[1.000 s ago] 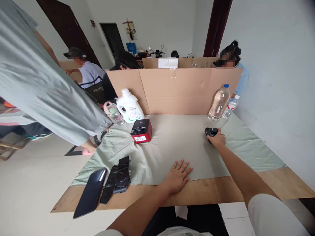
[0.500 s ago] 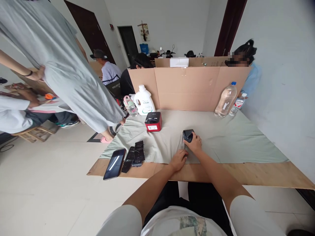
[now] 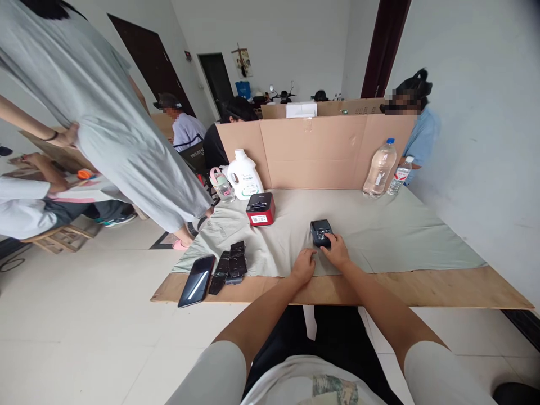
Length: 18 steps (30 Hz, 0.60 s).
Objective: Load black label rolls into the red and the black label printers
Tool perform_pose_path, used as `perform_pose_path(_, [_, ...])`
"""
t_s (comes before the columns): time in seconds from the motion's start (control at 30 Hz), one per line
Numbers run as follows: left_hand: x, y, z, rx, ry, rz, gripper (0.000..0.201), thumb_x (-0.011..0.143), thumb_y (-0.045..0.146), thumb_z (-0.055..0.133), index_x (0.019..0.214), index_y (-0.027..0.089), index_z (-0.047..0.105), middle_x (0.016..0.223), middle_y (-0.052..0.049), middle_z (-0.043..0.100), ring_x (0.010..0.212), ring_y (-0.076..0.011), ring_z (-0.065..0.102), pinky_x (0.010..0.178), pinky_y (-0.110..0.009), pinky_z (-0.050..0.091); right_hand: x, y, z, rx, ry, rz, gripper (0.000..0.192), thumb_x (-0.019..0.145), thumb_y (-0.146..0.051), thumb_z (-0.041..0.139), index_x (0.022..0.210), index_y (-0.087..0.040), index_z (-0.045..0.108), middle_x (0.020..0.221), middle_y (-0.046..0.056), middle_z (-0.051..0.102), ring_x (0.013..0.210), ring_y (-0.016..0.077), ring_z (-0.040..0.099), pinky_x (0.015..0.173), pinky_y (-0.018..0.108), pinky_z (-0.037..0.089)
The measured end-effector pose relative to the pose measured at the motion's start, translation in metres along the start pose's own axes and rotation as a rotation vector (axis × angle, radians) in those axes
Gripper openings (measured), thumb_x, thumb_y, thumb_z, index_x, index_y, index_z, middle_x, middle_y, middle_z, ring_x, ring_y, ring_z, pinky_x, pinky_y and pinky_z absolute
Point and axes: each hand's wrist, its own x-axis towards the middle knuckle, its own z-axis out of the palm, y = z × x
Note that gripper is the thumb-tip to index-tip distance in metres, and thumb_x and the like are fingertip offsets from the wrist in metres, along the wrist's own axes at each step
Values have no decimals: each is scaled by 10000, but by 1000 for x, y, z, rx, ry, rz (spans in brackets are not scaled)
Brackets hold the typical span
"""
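A small black box-shaped device (image 3: 319,227) with a glossy patch on top stands on the cloth in front of me. My right hand (image 3: 337,251) is at its near right corner, one finger on the top and the thumb low by the near side. Just left of it, my left hand (image 3: 304,266) rests on the cloth, holding nothing; its index finger reaches toward the device's near side. Farther back and left is a red-and-black box-shaped device (image 3: 260,210) with a white label.
At the left edge lie a dark phone-like slab (image 3: 196,281) and several black flat pieces (image 3: 237,259). A white jug (image 3: 244,175), a pink-topped bottle (image 3: 223,185) and two clear bottles (image 3: 379,169) stand before a cardboard screen (image 3: 312,152). Other people (image 3: 105,124) are around.
My right hand has slid from the black device's right side to its near corner, uncovering more of its top. My left hand has shifted slightly nearer the device. The whole view has tilted a little.
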Motion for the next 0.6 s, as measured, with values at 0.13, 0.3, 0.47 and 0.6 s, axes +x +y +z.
perform_pose_path(0.13, [45,2,4,-125,105,-258,428,816,118,471,1240,120,533,1319,-155,519,1256,-239,464,1079,-383,348,2,-1,2,14,36,8,449,747,-343,633,1178,-230,583,1108,104,494,1067,253,516,940,406,432])
perform_pose_path(0.3, [75,5,18,-287,70,-386,507,854,180,459,1356,106,454,1441,-145,429,1350,-237,374,1146,-371,248,-1,-7,6,70,97,37,413,754,-371,624,1141,-227,604,1040,92,493,1021,254,512,912,417,447])
perform_pose_path(0.47, [61,-3,24,-276,113,-353,468,906,231,396,1361,139,454,1434,-106,449,1335,-209,398,1134,-360,283,-12,-11,7,101,104,29,394,814,-413,560,1151,-215,609,1077,116,502,1048,257,499,922,417,435])
perform_pose_path(0.6, [67,-6,14,-276,154,-383,399,948,273,332,1260,156,550,1276,-90,597,1196,-189,536,1045,-339,395,4,-10,3,154,127,72,317,860,-437,468,969,-203,652,1038,115,561,1084,258,488,981,433,387])
